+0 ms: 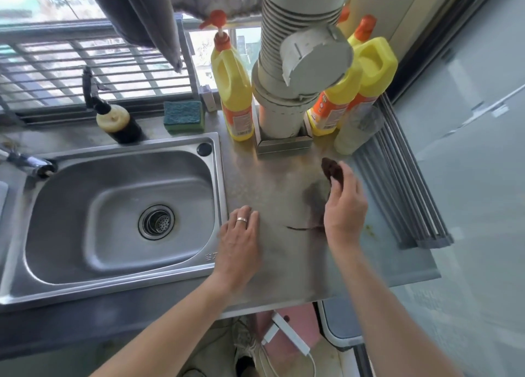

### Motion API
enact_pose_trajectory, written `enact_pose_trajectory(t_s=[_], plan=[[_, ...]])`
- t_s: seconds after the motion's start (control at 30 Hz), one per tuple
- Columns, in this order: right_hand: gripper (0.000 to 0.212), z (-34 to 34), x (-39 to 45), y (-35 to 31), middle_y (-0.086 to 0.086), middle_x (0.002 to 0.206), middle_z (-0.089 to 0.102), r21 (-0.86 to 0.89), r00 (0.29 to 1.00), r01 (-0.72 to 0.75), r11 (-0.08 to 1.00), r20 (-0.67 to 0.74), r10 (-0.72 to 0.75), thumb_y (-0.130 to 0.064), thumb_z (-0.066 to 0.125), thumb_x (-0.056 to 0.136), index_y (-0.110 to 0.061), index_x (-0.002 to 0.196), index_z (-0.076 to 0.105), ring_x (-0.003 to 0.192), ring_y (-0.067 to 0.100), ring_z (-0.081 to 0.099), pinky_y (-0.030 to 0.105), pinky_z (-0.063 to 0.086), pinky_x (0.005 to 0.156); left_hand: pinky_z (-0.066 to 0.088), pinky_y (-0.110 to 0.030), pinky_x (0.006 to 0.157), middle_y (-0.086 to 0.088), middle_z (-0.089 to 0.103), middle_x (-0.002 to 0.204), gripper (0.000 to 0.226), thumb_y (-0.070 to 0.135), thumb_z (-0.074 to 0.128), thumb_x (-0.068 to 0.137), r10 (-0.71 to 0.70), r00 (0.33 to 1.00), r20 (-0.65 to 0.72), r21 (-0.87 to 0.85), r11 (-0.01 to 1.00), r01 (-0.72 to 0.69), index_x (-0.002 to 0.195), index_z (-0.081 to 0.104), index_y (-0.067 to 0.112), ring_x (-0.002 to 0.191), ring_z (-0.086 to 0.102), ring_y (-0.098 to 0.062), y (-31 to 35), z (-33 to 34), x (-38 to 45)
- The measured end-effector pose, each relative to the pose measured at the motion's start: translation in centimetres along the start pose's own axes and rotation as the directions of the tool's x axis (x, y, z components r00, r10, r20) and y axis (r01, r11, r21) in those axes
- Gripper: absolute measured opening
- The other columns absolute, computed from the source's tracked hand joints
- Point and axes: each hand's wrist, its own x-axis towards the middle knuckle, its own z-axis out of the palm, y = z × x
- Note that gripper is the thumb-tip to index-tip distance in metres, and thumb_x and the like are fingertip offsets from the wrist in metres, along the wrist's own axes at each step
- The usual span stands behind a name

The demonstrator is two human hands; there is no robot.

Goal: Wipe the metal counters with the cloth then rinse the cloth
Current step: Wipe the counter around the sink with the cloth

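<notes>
Pinching a dark cloth [332, 172] by its upper end, the right hand [345, 206] had its grip clamped on it above the metal bench [278, 183]. Left hand [241, 240] lay flat, fingers spread, beside the sink [119, 220].

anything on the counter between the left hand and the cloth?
Head view: mostly bare metal counter between the left hand and the dark cloth in the right hand; only the cloth's blurred trailing strand crosses there.

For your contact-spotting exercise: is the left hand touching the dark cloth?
Apart. The head view shows the left hand flat on the counter, bare metal separating it from the cloth in the right hand.
</notes>
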Motion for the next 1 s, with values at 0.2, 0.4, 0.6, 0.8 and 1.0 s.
enact_pose_trajectory(t_s=[0.2, 0.4, 0.6, 0.8, 1.0], plan=[[0.050, -1.1, -5.3, 4.5, 0.016, 0.155, 0.047, -0.313, 0.971, -0.211, 0.926, 0.046, 0.237, -0.038, 0.042, 0.105, -0.018, 0.150, 0.047, 0.144, 0.037, 0.042, 0.060, 0.034, 0.113, 0.030, -0.035, 0.100, 0.000, 0.042, 0.139, 0.063, 0.020, 0.064, 0.075, 0.016, 0.997, 0.080, -0.003, 1.000, -0.015, 0.136, 0.047, 0.018, 0.132, 0.041, -0.024, 1.6, 0.8, 0.5], [0.066, 2.3, -3.8, 6.0, 0.014, 0.166, 0.031, -0.421, 0.964, -0.091, 0.903, 0.192, 0.186, -0.046, 0.037, 0.102, -0.018, 0.161, 0.029, 0.155, 0.037, 0.024, 0.057, 0.018, 0.125, 0.020, -0.040, 0.112, -0.003, 0.020, 0.160, 0.090, 0.018, 0.072, 0.082, 0.078, 0.988, 0.135, 0.022, 0.996, -0.081, 0.154, 0.019, 0.030, 0.148, 0.012, -0.023, 3.9, 1.5, 3.3], [0.061, 5.9, 0.1, 4.5, 0.006, 0.165, 0.036, -0.303, 0.947, 0.095, 0.948, 0.321, 0.008, -0.042, 0.045, 0.101, -0.024, 0.159, 0.036, 0.155, 0.029, 0.027, 0.049, 0.017, 0.128, 0.027, -0.041, 0.110, -0.002, 0.027, 0.153, 0.102, 0.030, 0.084, 0.068, 0.058, 0.979, 0.193, 0.113, 0.990, -0.081, 0.151, 0.023, 0.025, 0.143, 0.024, -0.025, 4.8, 1.1, 6.0], [0.051, 5.7, -2.2, 4.3, -0.001, 0.158, 0.048, -0.068, 0.912, 0.204, 0.977, 0.376, -0.164, -0.024, 0.058, 0.100, -0.028, 0.151, 0.050, 0.150, 0.019, 0.038, 0.041, 0.025, 0.126, 0.027, -0.036, 0.111, 0.001, 0.026, 0.155, 0.111, 0.034, 0.086, 0.067, 0.045, 0.987, 0.155, 0.100, 0.993, -0.061, 0.154, 0.018, 0.019, 0.145, 0.026, -0.021, 4.8, 0.8, 5.5], [0.049, 3.6, -6.7, 3.8, -0.004, 0.145, 0.061, -0.056, 0.922, 0.211, 0.976, 0.343, -0.179, -0.014, 0.065, 0.095, -0.027, 0.143, 0.059, 0.135, 0.014, 0.056, 0.041, 0.047, 0.108, 0.031, -0.037, 0.109, -0.004, 0.033, 0.150, 0.111, 0.029, 0.086, 0.066, 0.033, 0.989, 0.146, 0.034, 0.999, -0.039, 0.153, 0.019, 0.017, 0.140, 0.032, -0.025, 4.6, 0.7, 5.6]])
